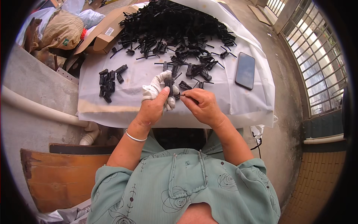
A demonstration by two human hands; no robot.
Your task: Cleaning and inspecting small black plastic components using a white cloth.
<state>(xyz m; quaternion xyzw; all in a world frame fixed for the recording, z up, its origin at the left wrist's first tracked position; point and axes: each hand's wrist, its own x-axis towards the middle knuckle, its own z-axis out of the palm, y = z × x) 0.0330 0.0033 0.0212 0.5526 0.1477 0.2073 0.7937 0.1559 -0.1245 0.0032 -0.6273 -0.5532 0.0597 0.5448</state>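
Observation:
My left hand (152, 108), its fingers partly covered by a white glove (152, 91), is closed round a small black plastic part (169, 83). The thumb presses on the part's near side. Close beside it on the right, my right hand (205, 106) pinches a thin dark tool (191, 98) whose tip points left toward the part; its exact kind I cannot make out. Just beyond my hands lie several loose black plastic parts (201, 71) with thin rods sticking out. A smaller group of black parts (108, 85) sits to the left on the white sheet.
A large heap of black parts (171, 22) covers the far side of the table. The white sheet (126, 78) drapes over its edges. A smartphone (245, 71) lies at the right. An open cardboard box (106, 37) and bags (61, 30) stand far left; a barred window (313, 56) is right.

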